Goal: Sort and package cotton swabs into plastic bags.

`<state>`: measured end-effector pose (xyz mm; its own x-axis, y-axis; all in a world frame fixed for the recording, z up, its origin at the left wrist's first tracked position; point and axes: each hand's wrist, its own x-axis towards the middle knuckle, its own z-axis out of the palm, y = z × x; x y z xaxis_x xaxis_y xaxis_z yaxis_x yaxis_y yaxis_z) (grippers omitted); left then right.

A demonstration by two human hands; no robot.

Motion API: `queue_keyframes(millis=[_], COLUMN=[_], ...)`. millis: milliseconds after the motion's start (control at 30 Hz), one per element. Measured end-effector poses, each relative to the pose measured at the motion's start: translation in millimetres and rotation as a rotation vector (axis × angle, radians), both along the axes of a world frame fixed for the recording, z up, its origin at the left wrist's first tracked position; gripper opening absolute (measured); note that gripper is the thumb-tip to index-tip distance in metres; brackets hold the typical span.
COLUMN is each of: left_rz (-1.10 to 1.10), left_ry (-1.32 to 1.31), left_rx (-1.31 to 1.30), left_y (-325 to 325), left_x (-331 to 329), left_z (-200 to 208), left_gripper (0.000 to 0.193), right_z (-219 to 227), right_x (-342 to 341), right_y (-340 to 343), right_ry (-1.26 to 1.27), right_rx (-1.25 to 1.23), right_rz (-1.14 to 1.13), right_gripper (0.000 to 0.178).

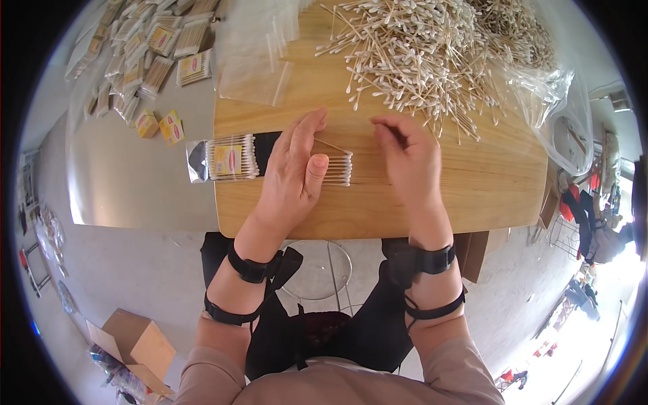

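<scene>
My left hand (293, 165) lies over a row of cotton swabs (341, 170) on the wooden table, fingers stretched out and thumb apart. White swab tips stick out to its right, with one swab slanting across the top. Left of the hand, a black strip (267, 150) shows, partly covered. Against it lies a clear pack of cotton swabs (231, 159) with a yellow label. My right hand (408, 155) hovers right of the row, its fingers curled toward the thumb. Whatever may be between those fingers is hidden.
A large heap of loose cotton swabs (425, 54) covers the table's far right, beside a clear plastic bag (563, 115). Clear bags (253, 77) lie at the far middle. Several filled packs (158, 40) and small yellow label stacks (171, 127) rest on the grey surface at left.
</scene>
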<state>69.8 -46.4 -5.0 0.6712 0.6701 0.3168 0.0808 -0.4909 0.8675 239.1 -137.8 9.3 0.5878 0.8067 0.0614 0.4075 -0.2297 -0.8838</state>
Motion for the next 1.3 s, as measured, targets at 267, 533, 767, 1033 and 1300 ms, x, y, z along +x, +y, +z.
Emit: queue_keyframes(millis=[267,533,767,1033,1300], left_rz=[0.075,0.108,0.148,0.196,0.282], left_ry=[0.026,-0.039,-0.044,-0.095,-0.181], left_rx=[0.012,-0.176,-0.179,-0.133,-0.080], left_y=[2,-1,-1,2,9], left_x=[-5,-2,-5,-5,-2], left_z=[-1,2,-2,-2,-12], left_gripper=[0.050,0.049,0.049,0.043,0.022], right_z=[-2,-4,8,7,7], right_x=[27,42,-25,-20,-25], right_y=[-4,6,25,-5,7], right_ry=[1.263,1.523,-0.517,-0.379,-0.270], right_rx=[0.510,0.325,-0.308,-0.172,-0.196], right_rz=[-0.135,0.255,0.143,0.216,0.137], right_gripper=[0.018,0.012,0.045,0.028,0.003])
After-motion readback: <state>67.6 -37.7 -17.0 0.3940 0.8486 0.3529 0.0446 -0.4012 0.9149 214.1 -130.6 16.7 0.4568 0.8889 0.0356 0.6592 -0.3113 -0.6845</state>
